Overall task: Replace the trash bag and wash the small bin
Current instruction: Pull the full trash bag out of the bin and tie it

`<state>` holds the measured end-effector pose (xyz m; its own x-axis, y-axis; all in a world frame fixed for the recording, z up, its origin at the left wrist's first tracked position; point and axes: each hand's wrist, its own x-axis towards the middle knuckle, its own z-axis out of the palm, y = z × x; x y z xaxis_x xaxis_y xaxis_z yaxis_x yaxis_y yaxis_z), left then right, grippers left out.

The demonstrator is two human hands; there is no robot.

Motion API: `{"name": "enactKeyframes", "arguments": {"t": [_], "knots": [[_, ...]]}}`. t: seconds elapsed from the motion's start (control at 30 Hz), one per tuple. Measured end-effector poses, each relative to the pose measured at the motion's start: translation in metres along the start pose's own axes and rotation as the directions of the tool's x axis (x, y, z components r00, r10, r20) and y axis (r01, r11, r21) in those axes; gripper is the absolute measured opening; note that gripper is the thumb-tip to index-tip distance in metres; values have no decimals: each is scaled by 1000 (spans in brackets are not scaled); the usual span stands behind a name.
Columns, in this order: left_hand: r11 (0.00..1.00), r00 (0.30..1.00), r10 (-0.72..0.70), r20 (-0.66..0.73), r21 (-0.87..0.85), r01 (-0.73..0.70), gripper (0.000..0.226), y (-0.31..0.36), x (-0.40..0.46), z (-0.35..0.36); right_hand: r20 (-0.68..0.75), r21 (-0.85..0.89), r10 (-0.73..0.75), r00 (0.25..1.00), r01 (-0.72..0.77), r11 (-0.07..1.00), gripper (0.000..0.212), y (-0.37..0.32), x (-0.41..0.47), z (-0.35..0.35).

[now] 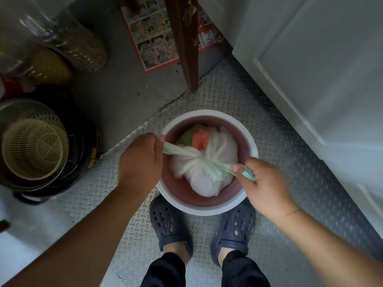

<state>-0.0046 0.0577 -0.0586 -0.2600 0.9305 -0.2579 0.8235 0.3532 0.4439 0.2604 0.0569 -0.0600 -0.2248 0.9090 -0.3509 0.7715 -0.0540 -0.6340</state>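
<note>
A small round bin (251, 146) with a white rim and reddish-brown inside stands on the metal floor just ahead of my feet. Inside it lies a filled, pale translucent trash bag (209, 172), gathered into a knot near its middle, with orange and green contents showing through. My left hand (141, 160) grips one green-tinted tail of the bag at the bin's left rim. My right hand (267, 183) pinches the other tail at the right rim. Both tails are stretched taut away from the knot.
A dark pot (83, 141) holding a cream strainer basket (33, 150) stands at left. Clear jars (80, 48) lie beyond it. A brown wooden leg (186, 42) and a leaflet (151, 38) are ahead. A white door (321, 79) runs along the right. My dark clogs (170, 222) touch the bin.
</note>
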Motion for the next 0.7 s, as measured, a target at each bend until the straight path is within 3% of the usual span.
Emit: {"name": "enactKeyframes", "arguments": {"t": [0.27,0.4,0.5,0.6,0.7], "knots": [[984,984,-177,35,-29,178,34,-19,-6,7,33,-38,163,986,-162,986,46,15,-2,-2],[919,959,-279,39,-280,279,32,-3,-11,-1,-23,99,300,954,-296,950,33,7,4,-5],[731,923,-363,131,-574,369,19,21,-18,-14,-53,207,320,946,-303,930,26,-18,10,-9],[592,889,-372,265,-670,448,16,49,-28,-24,69,320,285,956,-292,901,23,-52,13,-5],[641,889,-302,343,-618,456,12,72,-36,-32,232,268,203,951,-263,927,51,-83,16,2]]}}
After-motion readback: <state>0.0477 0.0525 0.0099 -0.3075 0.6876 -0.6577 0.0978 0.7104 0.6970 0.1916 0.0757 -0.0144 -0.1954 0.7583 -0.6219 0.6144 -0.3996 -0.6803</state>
